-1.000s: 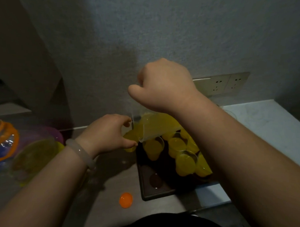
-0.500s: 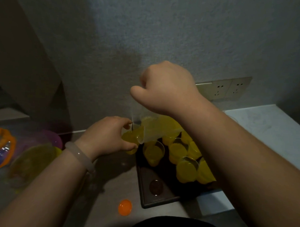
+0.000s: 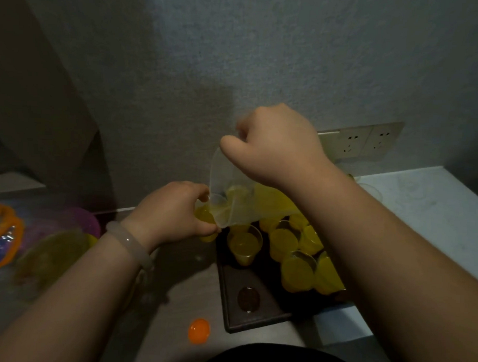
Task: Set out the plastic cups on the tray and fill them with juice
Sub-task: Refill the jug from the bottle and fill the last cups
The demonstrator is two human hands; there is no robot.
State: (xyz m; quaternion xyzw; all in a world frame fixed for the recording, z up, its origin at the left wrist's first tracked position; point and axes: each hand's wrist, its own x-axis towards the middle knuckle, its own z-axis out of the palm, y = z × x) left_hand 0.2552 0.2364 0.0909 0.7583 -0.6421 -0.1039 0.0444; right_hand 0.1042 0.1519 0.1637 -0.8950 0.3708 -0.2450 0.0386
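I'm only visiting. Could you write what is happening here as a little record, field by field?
Activity: pouring juice
Right hand: grips the tilted jug
Left hand: holds a cup under the jug's spout, at the tray's far left corner
Tray: dark, carries several filled cups
Counter: orange cap lies left of the tray's near corner
Wall: sockets behind the right hand

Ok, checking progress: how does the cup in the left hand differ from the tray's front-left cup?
The left hand grips the held cup; the tray cup stands free. The held cup sits under the spout of the tilted pitcher; the tray cup doesn't. Both hold yellow juice.
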